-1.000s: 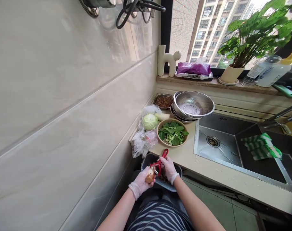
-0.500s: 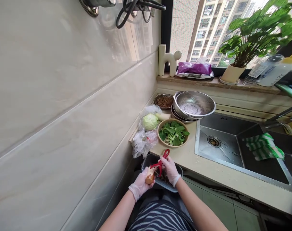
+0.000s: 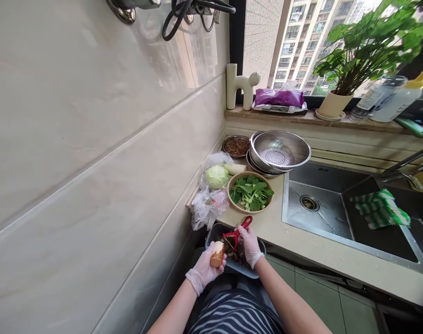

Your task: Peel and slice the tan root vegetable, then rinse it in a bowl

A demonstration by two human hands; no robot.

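My left hand (image 3: 203, 269), in a thin clear glove, is closed around a small potato (image 3: 217, 254) that is partly peeled, pale with brown skin left. My right hand (image 3: 250, 245), also gloved, grips a red peeler (image 3: 236, 232) whose blade end sits just right of the potato's top. Both hands hover over a dark grey bin (image 3: 253, 271) at the counter's front edge, with brown peelings inside it.
On the beige counter (image 3: 302, 250) stand a woven basket of green leaves (image 3: 250, 192), a bagged cabbage (image 3: 216, 176), a steel colander (image 3: 279, 150) and a small bowl of brown strips (image 3: 236, 146). A steel sink (image 3: 322, 204) lies to the right, with a green striped cloth (image 3: 378, 211).
The peeler has lifted off the potato and moved slightly right. My left hand has tilted the potato more upright.
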